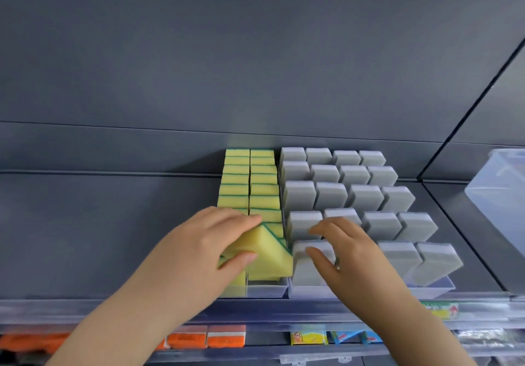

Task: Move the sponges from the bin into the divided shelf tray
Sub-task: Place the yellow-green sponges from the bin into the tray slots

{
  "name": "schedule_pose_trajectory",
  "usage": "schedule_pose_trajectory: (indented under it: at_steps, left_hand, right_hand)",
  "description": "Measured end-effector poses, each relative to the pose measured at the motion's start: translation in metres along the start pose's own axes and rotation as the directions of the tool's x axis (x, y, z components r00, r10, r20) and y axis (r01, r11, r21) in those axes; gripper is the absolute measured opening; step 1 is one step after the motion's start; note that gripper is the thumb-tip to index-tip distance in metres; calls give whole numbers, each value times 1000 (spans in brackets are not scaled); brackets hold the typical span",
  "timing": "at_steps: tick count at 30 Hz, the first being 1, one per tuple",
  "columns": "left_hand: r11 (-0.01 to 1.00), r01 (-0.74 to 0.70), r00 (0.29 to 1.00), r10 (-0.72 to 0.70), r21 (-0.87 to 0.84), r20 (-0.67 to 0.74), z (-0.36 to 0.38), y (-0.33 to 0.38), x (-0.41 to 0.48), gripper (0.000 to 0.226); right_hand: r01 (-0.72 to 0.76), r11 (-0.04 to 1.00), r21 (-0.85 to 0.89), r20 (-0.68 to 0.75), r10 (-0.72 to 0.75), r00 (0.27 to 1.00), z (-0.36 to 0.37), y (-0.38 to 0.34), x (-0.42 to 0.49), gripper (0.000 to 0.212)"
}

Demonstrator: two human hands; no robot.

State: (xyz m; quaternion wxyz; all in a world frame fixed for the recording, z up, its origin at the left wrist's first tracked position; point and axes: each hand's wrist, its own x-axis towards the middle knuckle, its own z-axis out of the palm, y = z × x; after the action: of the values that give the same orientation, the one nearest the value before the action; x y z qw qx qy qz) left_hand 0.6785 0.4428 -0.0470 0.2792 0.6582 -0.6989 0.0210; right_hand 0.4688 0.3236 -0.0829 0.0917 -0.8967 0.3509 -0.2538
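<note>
Two grips are busy at the front edge of the shelf (pixel 113 223). My left grip (pixel 204 240) is clamped on a yellow sponge (pixel 267 255), with the thumb on its near face, the fingers over its top corner and the green scouring layer on the far side. The sponge sits tilted, not yet upright, over the front end of the right-hand yellow lane of the divided shelf tray (pixel 264 292).

I judge it very light and squashy, foam that gives under a pinch and springs back, with the green layer the stiffer side. It is best held lightly across the broad faces, so it keeps its shape and slips down between the dividers.

My right grip (pixel 349 249) is spread apart and holds nothing, above the front grey sponges (pixel 332 195); I cannot tell whether the tips touch them. Behind the held sponge, rows of yellow sponges (pixel 250 184) stand on edge, running toward the shelf's back edge. A clear plastic bin (pixel 502 192) stands at the right edge, well apart from both grips, and I cannot make out its contents.
</note>
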Motion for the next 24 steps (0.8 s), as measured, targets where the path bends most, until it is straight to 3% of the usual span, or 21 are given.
schedule_pose_trajectory:
  at_steps: [7,11,21,24]
  left_hand:
    - [990,-65,996,56,124,72,28,14,8,50]
    - [986,-69,997,62,152,46,44,19,10,40]
    - [994,-38,994,26,107,105,73,15,-3,36]
    - [999,48,989,-50,21,142,77,14,-4,35]
  right_hand:
    - [39,999,-23,-6,-39,999,3,4,-20,25]
    - [58,998,-18,-18,-58,998,8,4,-24,27]
    - [142,988,-65,-64,-146,987,14,0,-22,29]
    - [162,985,-55,-56,-165,985,18,-2,-22,27]
